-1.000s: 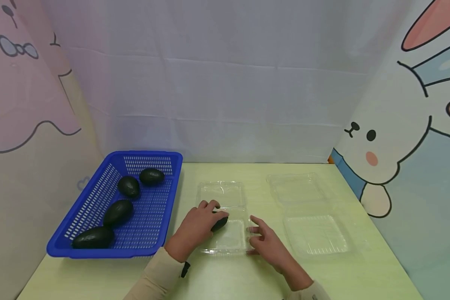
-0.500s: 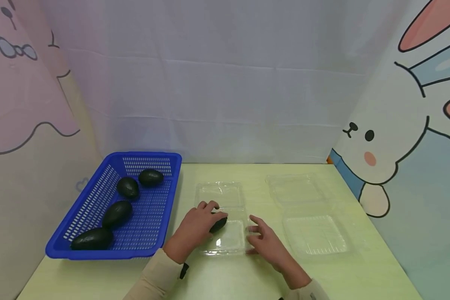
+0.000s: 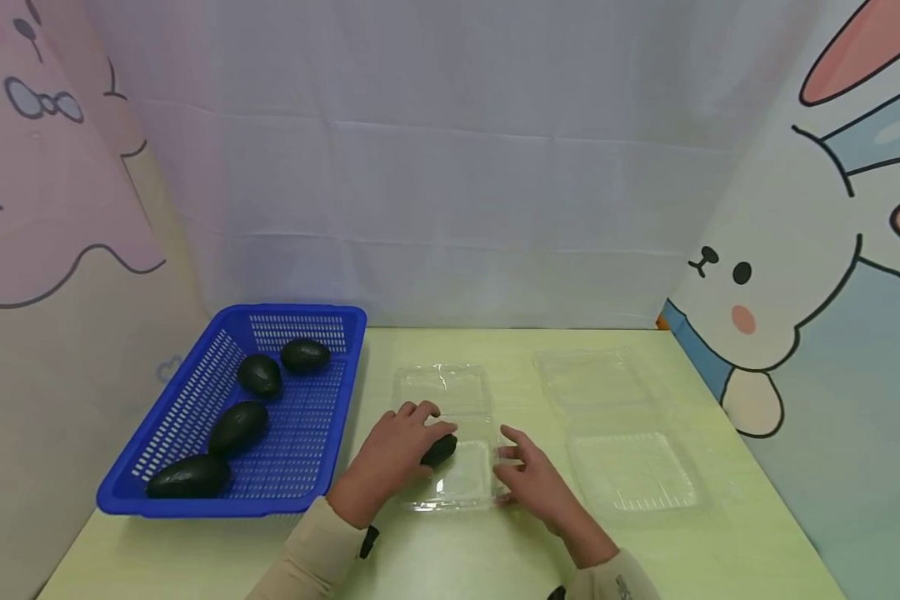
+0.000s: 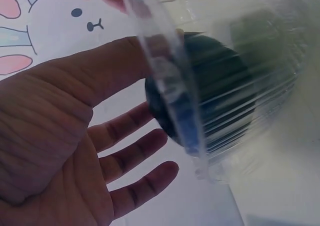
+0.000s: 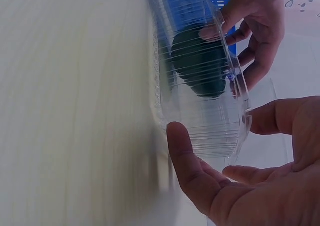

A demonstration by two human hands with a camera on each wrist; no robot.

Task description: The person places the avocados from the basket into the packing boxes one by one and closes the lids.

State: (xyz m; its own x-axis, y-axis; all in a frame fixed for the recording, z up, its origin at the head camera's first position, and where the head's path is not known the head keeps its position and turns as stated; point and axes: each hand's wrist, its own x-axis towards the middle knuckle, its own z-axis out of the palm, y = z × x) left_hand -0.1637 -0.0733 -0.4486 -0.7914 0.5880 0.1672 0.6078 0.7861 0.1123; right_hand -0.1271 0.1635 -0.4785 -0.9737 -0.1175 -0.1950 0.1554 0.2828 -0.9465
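My left hand point(image 3: 390, 454) grips a dark green avocado point(image 3: 440, 451) at the left side of a clear hinged plastic container point(image 3: 474, 471). In the left wrist view, its thumb lies against the avocado point(image 4: 225, 93), which shows through the ribbed container wall. The container's lid point(image 3: 442, 386) is folded back, away from me. My right hand point(image 3: 538, 487) is at the container's right edge. In the right wrist view, one of its fingers touches the rim of the container point(image 5: 210, 136), and another digit lies low beside the wall.
A blue perforated basket point(image 3: 322, 442) stands at the left with several avocados point(image 3: 187, 477) inside. To the right lies a second clear container point(image 3: 633, 471), its lid point(image 3: 592, 377) also laid back. A white curtain point(image 3: 435, 183) hangs behind the table.
Both hands stay almost in place. The right hand's fingers shift slightly at the container's edge. The avocado stays in the left hand.
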